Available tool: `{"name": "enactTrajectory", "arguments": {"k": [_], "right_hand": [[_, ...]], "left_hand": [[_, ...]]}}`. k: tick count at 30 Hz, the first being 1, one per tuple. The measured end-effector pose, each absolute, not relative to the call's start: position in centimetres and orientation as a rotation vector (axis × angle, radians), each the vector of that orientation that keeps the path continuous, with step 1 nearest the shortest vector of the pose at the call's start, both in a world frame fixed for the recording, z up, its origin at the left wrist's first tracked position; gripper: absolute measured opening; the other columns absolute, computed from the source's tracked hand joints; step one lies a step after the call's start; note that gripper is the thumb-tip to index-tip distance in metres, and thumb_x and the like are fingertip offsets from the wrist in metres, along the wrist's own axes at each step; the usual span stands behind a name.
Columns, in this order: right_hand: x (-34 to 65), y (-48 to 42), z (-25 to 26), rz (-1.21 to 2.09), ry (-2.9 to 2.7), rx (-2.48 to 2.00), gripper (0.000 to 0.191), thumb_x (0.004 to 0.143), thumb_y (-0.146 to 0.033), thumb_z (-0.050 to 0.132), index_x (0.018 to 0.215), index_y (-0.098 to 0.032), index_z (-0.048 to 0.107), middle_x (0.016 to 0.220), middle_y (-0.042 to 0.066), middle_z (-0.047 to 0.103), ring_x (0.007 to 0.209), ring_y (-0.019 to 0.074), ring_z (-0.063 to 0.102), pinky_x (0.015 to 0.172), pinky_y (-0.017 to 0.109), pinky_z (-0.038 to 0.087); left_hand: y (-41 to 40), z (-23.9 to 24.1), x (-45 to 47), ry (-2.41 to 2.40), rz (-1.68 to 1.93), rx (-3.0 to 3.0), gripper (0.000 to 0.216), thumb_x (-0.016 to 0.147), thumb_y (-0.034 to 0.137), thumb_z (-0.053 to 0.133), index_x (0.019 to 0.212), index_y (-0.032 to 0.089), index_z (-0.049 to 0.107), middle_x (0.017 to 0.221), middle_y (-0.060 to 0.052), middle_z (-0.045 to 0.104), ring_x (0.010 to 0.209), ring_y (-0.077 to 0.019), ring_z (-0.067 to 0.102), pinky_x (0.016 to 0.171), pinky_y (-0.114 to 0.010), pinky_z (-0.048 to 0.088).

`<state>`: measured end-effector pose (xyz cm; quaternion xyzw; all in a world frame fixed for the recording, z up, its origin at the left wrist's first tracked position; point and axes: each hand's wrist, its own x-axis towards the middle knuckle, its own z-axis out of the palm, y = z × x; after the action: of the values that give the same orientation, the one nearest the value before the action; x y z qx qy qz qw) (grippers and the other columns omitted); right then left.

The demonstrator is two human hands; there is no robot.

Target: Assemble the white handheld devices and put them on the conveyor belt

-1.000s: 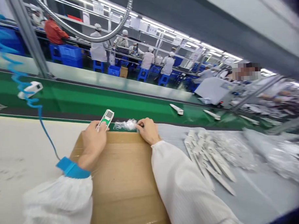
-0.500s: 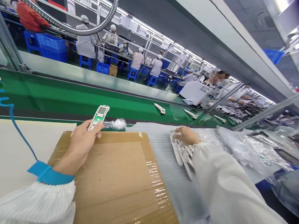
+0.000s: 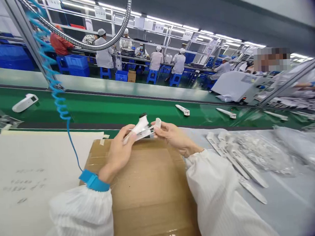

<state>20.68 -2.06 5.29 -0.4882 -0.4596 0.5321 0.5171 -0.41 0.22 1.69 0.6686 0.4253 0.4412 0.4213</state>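
Above the far edge of a cardboard box [image 3: 152,190], my left hand [image 3: 118,152] grips a white handheld device housing [image 3: 140,125] with a dark tip. My right hand [image 3: 175,136] is close beside it, its fingers closed on a white plastic shell [image 3: 158,123]. The two parts meet or overlap between my hands; whether they are joined, I cannot tell. Around my left wrist is a blue wrist strap [image 3: 94,180]. Several similar white shells [image 3: 248,164] lie in a pile to the right of my right forearm.
Beyond the box runs a green conveyor belt [image 3: 108,107] carrying white devices, one [image 3: 25,103] at far left. A coiled blue cord [image 3: 60,104] hangs down to the strap. Clear plastic bags [image 3: 267,153] lie at right. A metal hose [image 3: 103,47] arches overhead. People sit at benches beyond.
My right hand has left the shell pile with a white shell and moved left to meet my left hand. The device in my left hand has turned, hiding its screen and green board. The view has shifted left.
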Motion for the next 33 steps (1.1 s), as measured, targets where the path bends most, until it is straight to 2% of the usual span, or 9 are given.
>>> {"name": "enactTrajectory", "arguments": {"k": [3,12,16,18,21,24,28,30,33], "right_hand": [[17.7,-1.7,2.8,1.335,-0.964,-0.981,0.035,0.072,-0.041,0.083,0.097,-0.018,0.074,0.080,-0.001,0.063,0.071,0.0077,0.055,0.076,0.022,0.052],[17.1,-2.3,0.8,1.272,-0.886,-0.919,0.029,0.078,-0.048,0.076,0.091,-0.022,0.073,0.085,-0.001,0.064,0.077,0.0103,0.055,0.076,0.024,0.048],[16.3,-2.4,1.3,1.256,-0.670,-0.944,0.040,0.085,-0.060,0.064,0.092,-0.021,0.070,0.090,0.002,0.068,0.085,0.0148,0.061,0.082,0.028,0.050],[16.1,-2.6,2.0,1.384,-0.443,-0.865,0.047,0.089,-0.065,0.052,0.089,-0.021,0.067,0.082,0.002,0.067,0.078,0.0161,0.062,0.078,0.031,0.052],[16.2,-3.0,3.0,1.496,-0.167,-0.801,0.048,0.095,-0.059,0.041,0.070,-0.021,0.056,0.049,-0.004,0.047,0.051,0.0138,0.051,0.061,0.030,0.051],[16.6,-3.4,3.4,1.455,-0.131,-0.804,0.046,0.095,-0.054,0.041,0.062,-0.022,0.047,0.040,-0.007,0.029,0.041,0.0118,0.040,0.049,0.026,0.044],[16.6,-3.4,3.1,1.492,-0.346,-0.775,0.042,0.093,-0.058,0.048,0.074,-0.021,0.056,0.056,-0.003,0.051,0.058,0.0145,0.056,0.061,0.028,0.051],[16.2,-3.3,2.8,1.555,-0.479,-0.723,0.039,0.095,-0.057,0.048,0.087,-0.021,0.062,0.079,0.001,0.065,0.077,0.0160,0.064,0.075,0.030,0.054],[15.2,-3.4,2.4,1.599,-0.632,-0.660,0.035,0.098,-0.051,0.047,0.102,-0.021,0.065,0.103,0.004,0.068,0.100,0.0164,0.063,0.092,0.030,0.052]], "left_hand": [[0.2,1.4,-0.6,1.045,1.087,1.820,0.032,0.094,0.037,0.055,0.122,0.025,0.062,0.127,-0.003,0.064,0.114,-0.0207,0.058,0.098,-0.034,0.043],[-0.3,1.5,-0.1,0.987,0.978,1.870,0.033,0.097,0.036,0.050,0.126,0.024,0.061,0.128,-0.002,0.064,0.115,-0.0204,0.060,0.099,-0.031,0.045],[-1.6,1.9,0.8,1.039,0.926,2.031,0.040,0.103,0.039,0.036,0.136,0.024,0.053,0.132,-0.005,0.062,0.116,-0.0223,0.059,0.097,-0.035,0.045],[-2.4,2.2,1.3,1.080,0.787,2.163,0.041,0.102,0.043,0.037,0.135,0.024,0.053,0.125,-0.007,0.065,0.109,-0.0255,0.063,0.090,-0.037,0.048],[-3.3,2.6,2.1,1.159,0.426,2.344,0.047,0.098,0.055,0.041,0.124,0.021,0.060,0.100,-0.010,0.072,0.086,-0.0313,0.068,0.072,-0.039,0.049],[-3.6,3.0,2.5,1.217,0.249,2.476,0.054,0.096,0.061,0.037,0.114,0.017,0.063,0.089,-0.014,0.072,0.077,-0.0354,0.068,0.066,-0.041,0.047],[-3.0,3.0,1.8,1.345,0.287,2.474,0.053,0.099,0.058,0.032,0.109,0.017,0.064,0.089,-0.014,0.072,0.080,-0.0362,0.069,0.066,-0.041,0.046],[-2.5,2.8,1.2,1.445,0.507,2.390,0.046,0.100,0.053,0.034,0.119,0.020,0.061,0.102,-0.012,0.072,0.092,-0.0345,0.068,0.072,-0.041,0.047],[-2.2,2.6,0.8,1.356,0.898,2.265,0.043,0.097,0.046,0.049,0.133,0.022,0.050,0.127,-0.009,0.064,0.114,-0.0281,0.061,0.092,-0.040,0.046]]}}
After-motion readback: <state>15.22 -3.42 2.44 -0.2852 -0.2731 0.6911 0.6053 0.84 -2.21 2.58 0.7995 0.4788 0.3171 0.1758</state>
